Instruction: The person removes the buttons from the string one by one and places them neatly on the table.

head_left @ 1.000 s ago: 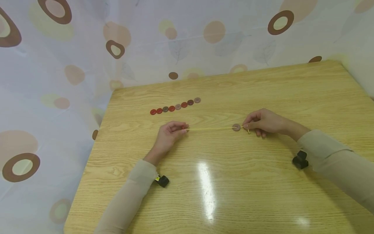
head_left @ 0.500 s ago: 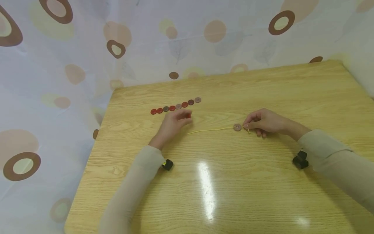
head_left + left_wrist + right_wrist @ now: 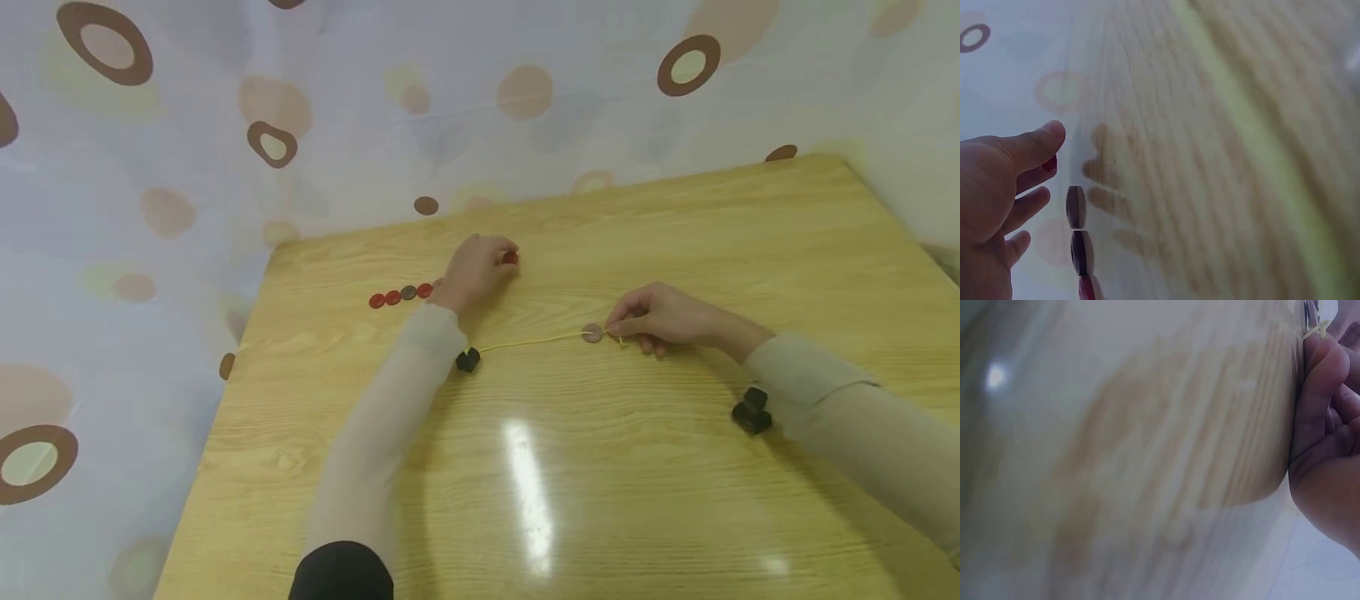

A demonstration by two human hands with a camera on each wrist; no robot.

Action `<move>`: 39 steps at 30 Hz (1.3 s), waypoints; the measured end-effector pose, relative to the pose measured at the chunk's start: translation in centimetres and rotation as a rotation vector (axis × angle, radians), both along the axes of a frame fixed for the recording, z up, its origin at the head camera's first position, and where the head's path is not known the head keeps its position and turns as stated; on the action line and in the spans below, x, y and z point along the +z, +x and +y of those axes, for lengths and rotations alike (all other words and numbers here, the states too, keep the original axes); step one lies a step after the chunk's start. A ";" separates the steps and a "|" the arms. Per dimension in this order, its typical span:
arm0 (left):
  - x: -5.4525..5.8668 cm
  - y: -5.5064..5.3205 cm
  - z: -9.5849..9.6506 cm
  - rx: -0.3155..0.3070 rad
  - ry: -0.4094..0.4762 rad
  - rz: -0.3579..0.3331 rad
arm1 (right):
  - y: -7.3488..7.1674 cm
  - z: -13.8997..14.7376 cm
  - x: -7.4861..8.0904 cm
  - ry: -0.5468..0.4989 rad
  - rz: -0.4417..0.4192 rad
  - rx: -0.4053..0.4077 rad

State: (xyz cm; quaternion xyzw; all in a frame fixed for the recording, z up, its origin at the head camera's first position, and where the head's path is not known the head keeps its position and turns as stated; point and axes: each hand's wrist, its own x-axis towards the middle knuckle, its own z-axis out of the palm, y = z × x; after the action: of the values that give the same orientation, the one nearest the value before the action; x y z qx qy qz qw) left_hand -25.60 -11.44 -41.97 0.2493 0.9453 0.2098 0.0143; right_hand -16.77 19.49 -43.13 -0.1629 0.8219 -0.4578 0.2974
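Note:
In the head view my left hand (image 3: pixel 480 271) pinches a red button (image 3: pixel 510 258) between thumb and fingertips, above the far end of a row of buttons. The left wrist view shows this red button (image 3: pixel 1050 164) mostly covered by the thumb, just past the row's pale brown end button (image 3: pixel 1075 206). My right hand (image 3: pixel 663 317) pinches a yellow string (image 3: pixel 532 342) close to its knotted end. A brownish button (image 3: pixel 592 333) is threaded on the string beside those fingertips. The string's other end is hidden behind my left wrist.
Red and grey buttons of the row, such as a red button (image 3: pixel 377 301), lie on the wooden table (image 3: pixel 637 500); my left hand and wrist cover the rest. A patterned curtain (image 3: pixel 337 167) hangs behind the table. Black wrist cameras (image 3: pixel 752 411) hang under both sleeves.
My left hand let go of the string's free end and moved away and right, over the row, carrying the red button. The string slackened onto the table. My right hand kept its hold.

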 end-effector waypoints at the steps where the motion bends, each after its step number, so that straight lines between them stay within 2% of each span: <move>1: -0.2 -0.3 0.0 0.004 -0.008 -0.009 | 0.0 0.0 0.0 -0.003 -0.001 0.005; 6: -1.1 -1.6 -0.2 0.015 -0.030 -0.050 | -0.1 -0.1 -0.1 -0.013 -0.018 0.008; 10: -1.5 -2.1 -0.6 0.023 -0.018 -0.059 | -0.1 0.1 -0.1 -0.015 -0.017 0.005; 14: -1.4 -1.9 -1.0 0.034 0.018 -0.080 | -0.2 0.1 0.2 -0.014 -0.007 0.013; 23: -1.0 -0.8 -1.4 0.086 0.079 -0.131 | -0.1 0.0 0.2 -0.021 -0.023 0.004; 25: -0.9 -0.5 -1.5 0.093 0.116 -0.141 | -0.1 0.0 0.2 -0.019 -0.022 0.003; 28: -0.9 0.5 -1.4 0.112 0.243 -0.176 | -0.1 0.0 0.0 -0.014 -0.024 -0.001; 30: -0.9 1.6 -1.0 0.113 0.351 -0.198 | -0.1 -0.1 -0.1 -0.011 -0.029 -0.004; 32: -0.9 3.1 -0.3 0.102 0.416 -0.217 | -0.1 -0.1 -0.1 -0.009 -0.032 -0.004; 34: -0.8 4.8 0.6 0.071 0.388 -0.225 | -0.1 -0.1 -0.1 -0.011 -0.035 0.000; 35: -0.7 5.6 1.1 0.041 0.344 -0.217 | -0.1 -0.1 -0.1 -0.012 -0.035 0.002; 39: -0.4 8.7 3.5 -0.092 0.065 -0.187 | -0.1 -0.1 0.1 -0.014 -0.023 0.010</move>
State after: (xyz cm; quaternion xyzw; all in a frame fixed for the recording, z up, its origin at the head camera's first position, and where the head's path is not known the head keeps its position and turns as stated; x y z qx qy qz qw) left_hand -16.90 -7.95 -42.36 0.2719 0.9203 0.2616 0.1037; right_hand -16.83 19.40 -42.98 -0.1641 0.8143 -0.4639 0.3078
